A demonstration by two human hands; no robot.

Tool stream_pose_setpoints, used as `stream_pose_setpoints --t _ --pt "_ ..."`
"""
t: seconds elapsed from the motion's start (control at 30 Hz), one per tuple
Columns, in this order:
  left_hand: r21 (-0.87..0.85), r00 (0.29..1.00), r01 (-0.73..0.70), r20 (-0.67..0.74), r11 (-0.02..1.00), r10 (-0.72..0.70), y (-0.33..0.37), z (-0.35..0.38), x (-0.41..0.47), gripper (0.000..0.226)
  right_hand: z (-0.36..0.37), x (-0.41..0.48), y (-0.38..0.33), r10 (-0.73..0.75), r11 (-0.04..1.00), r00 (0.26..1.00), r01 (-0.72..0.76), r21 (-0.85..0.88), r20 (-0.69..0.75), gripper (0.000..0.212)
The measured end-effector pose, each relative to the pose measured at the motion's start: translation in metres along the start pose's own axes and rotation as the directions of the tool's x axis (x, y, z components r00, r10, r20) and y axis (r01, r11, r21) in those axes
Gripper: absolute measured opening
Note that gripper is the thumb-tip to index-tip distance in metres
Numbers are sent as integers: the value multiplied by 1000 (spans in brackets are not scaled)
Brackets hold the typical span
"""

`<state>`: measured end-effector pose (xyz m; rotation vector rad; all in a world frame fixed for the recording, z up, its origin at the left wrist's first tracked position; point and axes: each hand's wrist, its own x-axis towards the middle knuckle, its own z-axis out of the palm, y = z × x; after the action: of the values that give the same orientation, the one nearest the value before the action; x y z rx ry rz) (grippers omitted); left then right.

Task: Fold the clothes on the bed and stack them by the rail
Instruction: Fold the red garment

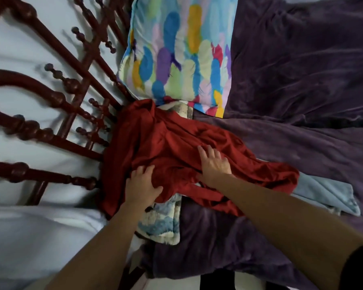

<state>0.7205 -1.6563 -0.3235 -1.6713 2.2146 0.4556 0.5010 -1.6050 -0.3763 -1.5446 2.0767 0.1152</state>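
A rumpled red garment [172, 139] lies on the bed right beside the dark red wooden rail [57, 97]. It partly covers a folded blue-and-cream patterned cloth [161, 222]. My left hand [142, 185] rests on the garment's near left part, fingers spread, thumb lying on a fold. My right hand [214, 164] presses flat on the garment's middle with straight fingers. A light blue folded cloth [327, 195] shows from under the garment's right end.
A pillow [180, 53] with a colourful feather print lies beyond the garment against the rail. A purple blanket [302, 80] covers the bed to the right. White wall shows behind the rail on the left.
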Motion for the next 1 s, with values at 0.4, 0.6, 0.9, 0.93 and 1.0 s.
stream_pose_setpoints --t 0.4,0.6,0.9,0.93,1.0 --pt "-219 924 -365 -207 905 323 51 -5 2 20 -32 -33 116 506 817 785 -304 489 -357 21" --pt "-221 822 -567 -96 794 561 127 21 -35 21 -18 -101 189 750 650 576 -547 528 -326 17" --pt "-53 778 -569 289 821 558 169 57 -43 15 68 -199 253 591 706 777 -629 326 218 31" --pt "-23 811 -533 271 846 519 168 56 -39 16 71 -202 257 520 716 783 -617 326 340 33" --pt "-4 893 -424 162 906 419 168 47 -28 16 69 -198 266 468 705 775 -617 350 425 34"
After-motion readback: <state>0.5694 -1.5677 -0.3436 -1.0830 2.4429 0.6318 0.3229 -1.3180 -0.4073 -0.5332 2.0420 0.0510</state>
